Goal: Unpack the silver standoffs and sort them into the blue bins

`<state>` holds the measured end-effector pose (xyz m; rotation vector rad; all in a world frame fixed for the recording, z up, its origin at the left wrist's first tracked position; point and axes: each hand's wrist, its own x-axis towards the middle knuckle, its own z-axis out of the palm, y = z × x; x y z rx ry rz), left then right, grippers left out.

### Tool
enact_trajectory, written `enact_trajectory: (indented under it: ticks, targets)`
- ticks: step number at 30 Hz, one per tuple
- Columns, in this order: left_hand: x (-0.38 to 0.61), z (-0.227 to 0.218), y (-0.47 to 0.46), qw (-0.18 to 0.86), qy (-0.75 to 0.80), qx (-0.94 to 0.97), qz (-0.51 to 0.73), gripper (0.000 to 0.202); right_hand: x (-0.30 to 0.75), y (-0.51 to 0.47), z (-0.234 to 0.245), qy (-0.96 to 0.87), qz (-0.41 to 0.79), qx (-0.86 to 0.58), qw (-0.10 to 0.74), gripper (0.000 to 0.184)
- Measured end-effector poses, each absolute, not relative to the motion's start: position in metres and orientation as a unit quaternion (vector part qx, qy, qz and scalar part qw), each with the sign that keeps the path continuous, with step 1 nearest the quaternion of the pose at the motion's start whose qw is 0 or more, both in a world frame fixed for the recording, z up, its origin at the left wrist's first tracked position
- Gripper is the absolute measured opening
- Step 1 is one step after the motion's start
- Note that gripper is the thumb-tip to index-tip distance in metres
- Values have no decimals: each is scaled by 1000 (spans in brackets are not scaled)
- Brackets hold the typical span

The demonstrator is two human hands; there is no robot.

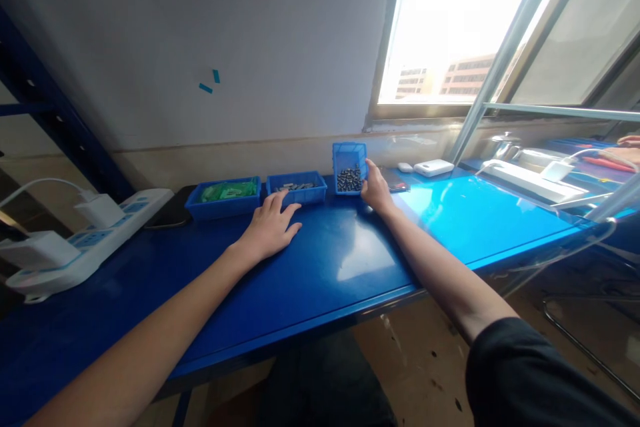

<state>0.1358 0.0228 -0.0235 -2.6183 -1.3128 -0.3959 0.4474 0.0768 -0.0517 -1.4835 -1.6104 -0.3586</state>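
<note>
My right hand [376, 188] grips the right side of a small blue bin [349, 159] and holds it tipped up on its edge, so its open side faces me and a heap of small dark metal parts [349, 179] shows at the bottom. My left hand [271, 227] lies flat on the blue bench top [310, 267] with fingers spread, fingertips close to a low blue tray of small metal pieces [297, 188]. Left of that stands a blue tray with green packets [225, 195].
A white power strip with plugged-in adapters [85, 235] lies at the left. A white power bank [433, 167] and a small white object [405, 167] sit by the window sill. Behind a clear partition [505, 53] at right are another power strip [525, 181] and another person's hand [628, 141].
</note>
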Motion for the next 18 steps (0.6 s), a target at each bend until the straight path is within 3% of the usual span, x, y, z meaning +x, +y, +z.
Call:
enact_trajectory:
  ticks: [3,7,13,18]
  targets:
    - [135,-24,24,92,-444,-881,-132,47,447,83,-52,-625,-102,-622,461,67]
    - [135,-25,25,95,-440,-883,-132,47,452,86,-47,-601,-52,-655,455,50]
    - [135,-24,25,92,-441,-883,-135,46,471,75,-27,-553,-59,-686,469,50]
    - [135,-25,26,96,-436,-884,-141,45,475,58,-2,-572,-97,-655,485,36]
